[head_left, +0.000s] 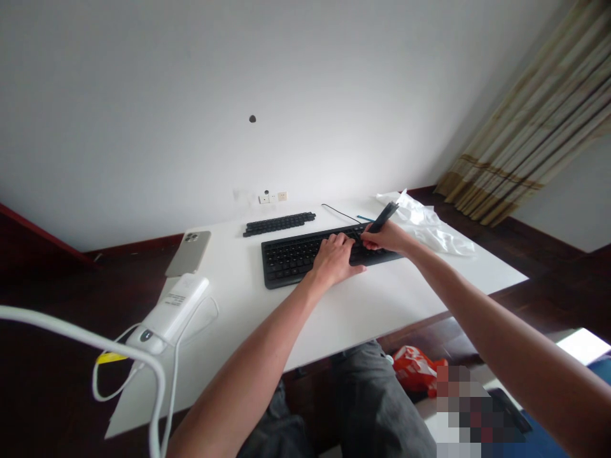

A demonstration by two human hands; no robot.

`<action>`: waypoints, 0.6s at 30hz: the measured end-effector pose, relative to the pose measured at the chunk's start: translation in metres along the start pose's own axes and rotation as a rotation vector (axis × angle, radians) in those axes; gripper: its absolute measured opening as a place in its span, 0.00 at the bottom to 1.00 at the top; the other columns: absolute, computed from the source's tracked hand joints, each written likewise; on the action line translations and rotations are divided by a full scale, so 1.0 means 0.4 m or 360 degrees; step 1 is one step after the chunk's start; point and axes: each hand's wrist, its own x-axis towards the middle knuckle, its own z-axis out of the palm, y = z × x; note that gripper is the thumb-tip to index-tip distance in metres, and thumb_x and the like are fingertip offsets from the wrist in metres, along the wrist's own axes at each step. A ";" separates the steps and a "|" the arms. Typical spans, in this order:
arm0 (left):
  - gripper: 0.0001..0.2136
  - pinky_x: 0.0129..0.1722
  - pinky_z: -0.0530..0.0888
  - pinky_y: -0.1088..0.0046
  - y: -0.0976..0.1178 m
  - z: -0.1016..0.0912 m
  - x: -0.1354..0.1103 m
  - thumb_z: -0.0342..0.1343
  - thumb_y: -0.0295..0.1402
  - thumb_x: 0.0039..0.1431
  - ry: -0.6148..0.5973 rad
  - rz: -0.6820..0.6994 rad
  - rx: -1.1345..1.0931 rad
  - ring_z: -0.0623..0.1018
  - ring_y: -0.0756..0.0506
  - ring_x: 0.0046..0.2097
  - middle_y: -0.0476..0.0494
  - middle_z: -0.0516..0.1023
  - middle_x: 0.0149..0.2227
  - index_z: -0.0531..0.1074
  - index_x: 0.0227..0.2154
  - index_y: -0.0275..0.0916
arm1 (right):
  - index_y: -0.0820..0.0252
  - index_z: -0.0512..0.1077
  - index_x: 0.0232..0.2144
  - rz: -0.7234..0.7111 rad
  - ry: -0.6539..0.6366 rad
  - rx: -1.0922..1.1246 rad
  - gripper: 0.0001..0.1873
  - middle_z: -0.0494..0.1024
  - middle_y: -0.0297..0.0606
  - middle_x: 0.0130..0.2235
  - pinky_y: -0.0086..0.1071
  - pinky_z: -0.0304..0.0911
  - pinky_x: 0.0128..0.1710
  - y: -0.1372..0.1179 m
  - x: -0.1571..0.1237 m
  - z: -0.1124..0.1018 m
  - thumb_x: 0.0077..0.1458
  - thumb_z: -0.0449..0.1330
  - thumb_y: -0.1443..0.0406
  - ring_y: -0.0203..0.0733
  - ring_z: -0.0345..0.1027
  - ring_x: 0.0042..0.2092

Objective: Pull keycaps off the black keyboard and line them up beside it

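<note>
A black keyboard (289,257) lies on the white table. My left hand (333,257) rests palm-down over its middle keys, fingers lying out and thumb pointing to the right. Beside it, my right hand (382,238) is closed around a dark tool that looks like a brush (386,215). The brush tilts, its wide end up and to the right. Its lower end sits at the right part of the keyboard and is hidden by my fingers. Behind the keyboard is a block of black keycaps (279,224) set in close rows.
A crumpled white plastic bag (424,222) lies at the table's right, near a thin blue stick (365,218) and a black cable (341,211). On the left are a phone (188,252) and a white device (176,305) with white cables. Below is an orange bag (415,369).
</note>
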 end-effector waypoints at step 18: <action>0.19 0.55 0.71 0.59 -0.001 0.004 -0.001 0.49 0.42 0.73 0.0020 -0.0030 0.0014 0.72 0.38 0.57 0.39 0.74 0.58 0.70 0.61 0.40 | 0.60 0.72 0.23 -0.0019 -0.0188 -0.0108 0.11 0.79 0.40 0.24 0.31 0.73 0.28 -0.067 0.138 -0.101 0.45 0.73 0.67 0.41 0.73 0.27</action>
